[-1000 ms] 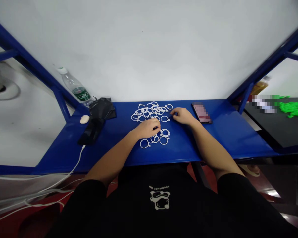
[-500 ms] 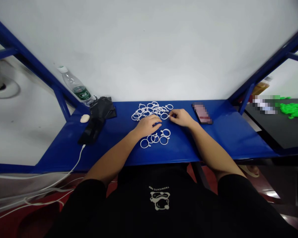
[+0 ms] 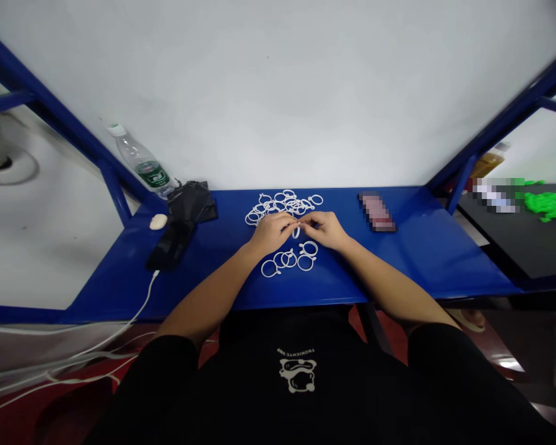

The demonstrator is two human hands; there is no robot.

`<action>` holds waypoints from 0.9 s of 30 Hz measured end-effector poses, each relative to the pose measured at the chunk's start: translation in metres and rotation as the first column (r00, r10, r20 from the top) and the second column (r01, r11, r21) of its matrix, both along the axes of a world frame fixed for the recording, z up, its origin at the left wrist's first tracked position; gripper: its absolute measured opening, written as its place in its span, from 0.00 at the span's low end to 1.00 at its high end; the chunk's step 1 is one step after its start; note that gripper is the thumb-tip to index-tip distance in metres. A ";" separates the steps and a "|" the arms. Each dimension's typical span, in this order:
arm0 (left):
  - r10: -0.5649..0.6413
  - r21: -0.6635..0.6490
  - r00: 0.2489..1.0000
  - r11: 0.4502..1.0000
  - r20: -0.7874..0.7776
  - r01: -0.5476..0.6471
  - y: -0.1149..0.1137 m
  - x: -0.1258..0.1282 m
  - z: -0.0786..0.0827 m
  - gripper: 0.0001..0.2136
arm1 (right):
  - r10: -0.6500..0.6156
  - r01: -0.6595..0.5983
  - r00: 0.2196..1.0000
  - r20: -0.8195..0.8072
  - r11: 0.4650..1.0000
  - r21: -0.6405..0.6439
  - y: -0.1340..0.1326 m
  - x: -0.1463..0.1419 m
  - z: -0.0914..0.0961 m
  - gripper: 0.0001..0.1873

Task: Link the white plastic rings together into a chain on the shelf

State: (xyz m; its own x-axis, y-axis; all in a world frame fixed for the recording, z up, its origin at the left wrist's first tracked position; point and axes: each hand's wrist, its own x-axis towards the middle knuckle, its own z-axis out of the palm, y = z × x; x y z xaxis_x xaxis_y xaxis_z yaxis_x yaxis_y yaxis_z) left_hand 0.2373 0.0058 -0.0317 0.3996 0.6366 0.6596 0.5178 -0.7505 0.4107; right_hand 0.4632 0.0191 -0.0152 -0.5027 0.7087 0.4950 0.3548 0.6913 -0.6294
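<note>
My left hand [image 3: 274,230] and my right hand [image 3: 325,228] meet at the fingertips over the blue table [image 3: 231,284]. Between them is a white plastic ring [image 3: 296,232], seen nearly edge-on, with both hands pinching its top. Its small tab is mostly covered by the fingers. Just beyond the hands lies a pile of similar white rings [image 3: 287,201], partly hidden by my left hand. Nearer to me, several more white rings [image 3: 271,268] are spread out, each with a small knob; some overlap.
At the left are a plastic bottle [image 3: 151,170], a black plastic bag [image 3: 192,201], a cream-coloured rounded object [image 3: 158,222] and a dark device with a white cable [image 3: 148,290]. A phone [image 3: 377,212] lies right. Green pieces [image 3: 549,205] sit on the neighbouring dark table.
My right hand has moved left from the pile's right edge with a ring. My left hand has closed, and both now meet at that ring.
</note>
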 end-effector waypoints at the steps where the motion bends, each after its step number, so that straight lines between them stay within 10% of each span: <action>1: -0.006 -0.005 1.000 1.000 0.003 0.006 -0.001 0.000 0.001 0.10 | -0.004 0.003 1.000 -0.012 1.000 -0.018 0.000 0.000 0.000 0.11; 12: 0.017 -0.017 1.000 1.000 -0.016 -0.017 0.001 -0.006 0.004 0.11 | 0.096 -0.110 0.993 -0.071 0.962 -0.251 -0.001 -0.002 -0.002 0.13; 16: 0.114 -0.030 0.993 0.993 0.028 -0.113 0.006 -0.012 0.002 0.11 | 0.230 -0.201 0.963 0.140 0.961 -0.190 0.004 0.003 -0.002 0.12; 21: 0.073 -0.156 0.993 0.984 -0.092 -0.087 0.010 -0.012 -0.007 0.08 | -0.138 0.121 0.966 0.220 0.989 0.088 0.035 0.024 -0.012 0.17; 27: -0.093 -0.197 0.978 0.979 -0.189 0.056 0.008 -0.007 -0.017 0.04 | -0.377 0.373 0.844 0.382 0.924 0.085 0.068 0.042 -0.030 0.23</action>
